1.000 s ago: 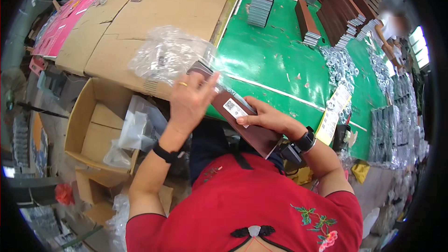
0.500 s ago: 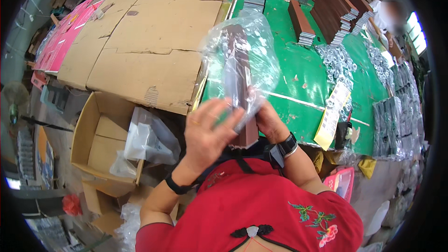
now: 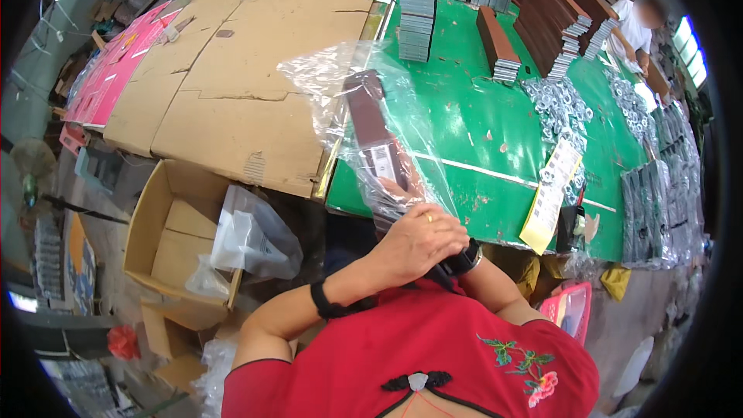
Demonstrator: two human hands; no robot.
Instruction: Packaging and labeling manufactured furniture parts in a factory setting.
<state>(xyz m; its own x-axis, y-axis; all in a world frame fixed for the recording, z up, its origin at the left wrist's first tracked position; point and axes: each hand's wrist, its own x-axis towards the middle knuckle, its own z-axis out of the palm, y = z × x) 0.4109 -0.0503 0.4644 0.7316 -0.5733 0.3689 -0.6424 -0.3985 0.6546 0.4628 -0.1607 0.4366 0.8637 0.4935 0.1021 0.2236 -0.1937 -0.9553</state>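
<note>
A long dark-brown piece with a white label (image 3: 381, 162), seemingly a stack of slats, slants away from me over the table edge. Around it is a loose clear plastic bag (image 3: 321, 89), its far end crumpled and spread out. My right hand (image 3: 409, 178) shows through the film, its fingers closed on the near part of the brown piece. My left hand (image 3: 426, 238) lies across my right wrist at the bag's near end, its fingers curled on the film; their tips are partly hidden.
On the green table (image 3: 464, 139) stand stacked brown slats (image 3: 418, 8), grey metal rings (image 3: 559, 104), a yellow-edged paper (image 3: 551, 197) and wrapped packs (image 3: 646, 209). Cardboard (image 3: 255, 54) covers the left table. An open carton (image 3: 147, 224) sits below. Co-workers (image 3: 638, 27) are across the table.
My left hand has moved right and nearer, from beside the brown piece to my right wrist. The bag and piece have tilted left, and my right hand is now under the film.
</note>
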